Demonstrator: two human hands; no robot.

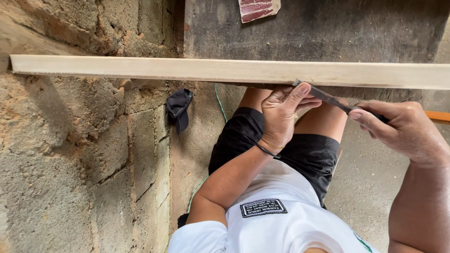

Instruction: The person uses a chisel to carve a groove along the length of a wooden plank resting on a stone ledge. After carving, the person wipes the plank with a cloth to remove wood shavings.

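Rough block wall [70, 154] backs a pale wooden plank [225, 70]. Beneath it, left hand [281, 115] steadies a dark chisel [335, 100], index finger extended along the blade; right hand [403, 131] is closed around its handle.

One view only, from the head camera, and it's tipped steeply down over the person's own chest and lap. The white shirt [281, 220] fills the bottom edge, right under the lens, with black shorts [243, 136] just beyond. It's close in: the left hand [281, 117] and right hand [403, 129] sit mid-frame at arm's reach. A long wooden board [187, 69] runs across the upper frame from edge to edge. A rough block wall [70, 164] takes the whole left side, bare concrete floor [370, 178] the right. No second view shares the scene.
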